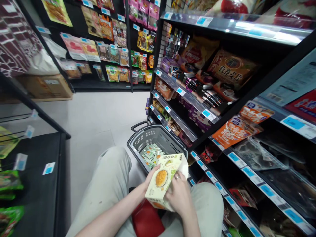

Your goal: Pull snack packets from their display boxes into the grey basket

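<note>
A pale yellow-green cardboard box (161, 177) with an orange round picture on its side is tilted above my lap. My left hand (150, 179) grips its left side, the fingers partly hidden behind it. My right hand (179, 191) is at the box's open right side with curled fingers, some of them out of sight at the opening. Just beyond the box stands a grey shopping basket (170, 142) on the floor. Several small green-and-white packets (150, 153) lie inside it.
A shelf rack (197, 144) with price tags runs along my right, holding bagged cereal (232, 67) and orange packs (234, 130). Hanging snack bags (118, 56) fill the far wall. A black shelf (37, 187) is at left, with a cardboard carton (46, 87) beyond. Something red (146, 219) shows between my legs.
</note>
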A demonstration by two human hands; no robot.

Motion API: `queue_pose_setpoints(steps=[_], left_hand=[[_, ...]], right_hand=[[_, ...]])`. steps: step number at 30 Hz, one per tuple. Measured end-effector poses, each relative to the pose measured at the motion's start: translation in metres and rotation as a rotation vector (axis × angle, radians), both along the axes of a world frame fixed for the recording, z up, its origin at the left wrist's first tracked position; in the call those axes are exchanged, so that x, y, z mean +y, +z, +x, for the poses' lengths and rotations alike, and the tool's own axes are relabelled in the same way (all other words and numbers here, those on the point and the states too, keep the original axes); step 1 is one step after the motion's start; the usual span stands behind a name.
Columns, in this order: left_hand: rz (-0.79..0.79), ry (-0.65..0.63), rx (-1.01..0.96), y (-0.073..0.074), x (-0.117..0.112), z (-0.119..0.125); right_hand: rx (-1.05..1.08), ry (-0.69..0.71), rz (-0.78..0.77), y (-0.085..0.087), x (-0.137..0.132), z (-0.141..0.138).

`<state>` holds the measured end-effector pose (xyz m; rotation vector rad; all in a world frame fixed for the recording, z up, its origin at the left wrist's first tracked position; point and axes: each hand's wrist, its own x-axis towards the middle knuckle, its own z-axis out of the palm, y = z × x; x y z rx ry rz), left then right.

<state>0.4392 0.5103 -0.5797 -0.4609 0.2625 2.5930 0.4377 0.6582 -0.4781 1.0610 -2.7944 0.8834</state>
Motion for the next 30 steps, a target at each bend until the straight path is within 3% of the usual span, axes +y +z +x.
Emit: queue_pose_setpoints(steps=[4, 8, 11, 15, 18, 21, 23, 26, 30], left_hand=[[-0.082, -0.069, -0.052, 0.004, 0.006, 0.003], [-0.059, -0.089, -0.015, 0.004, 0.002, 0.003], [-0.064, -0.081, -0.039, 0.004, -0.001, 0.001], [-0.064, -0.033, -0.085, 0.002, -0.004, -0.001], [-0.028, 0.020, -0.054, -0.003, -0.008, -0.003], [0.055, 0.073, 0.025, -0.011, -0.013, -0.004], [0.118, 0.086, 0.082, -0.017, -0.016, -0.004], [0.155, 0.072, 0.115, -0.026, -0.017, -0.002], [0.172, 0.032, 0.175, -0.035, -0.017, 0.000]], right_hand=[[-0.079, 0.203, 0.089, -0.012, -0.022, 0.002], [-0.129, 0.242, 0.086, -0.025, -0.022, 0.003], [-0.217, 0.182, 0.073, -0.028, -0.017, 0.004], [-0.291, -0.051, 0.023, -0.028, -0.005, 0.000], [-0.265, -0.322, -0.212, -0.030, 0.010, -0.010], [-0.313, -0.665, -0.617, -0.034, 0.026, -0.022], [-0.452, -0.802, -0.893, -0.035, 0.035, -0.030], [-0.684, -0.859, -1.108, -0.034, 0.044, -0.037], [-0.760, -0.870, -1.174, -0.031, 0.046, -0.039]])
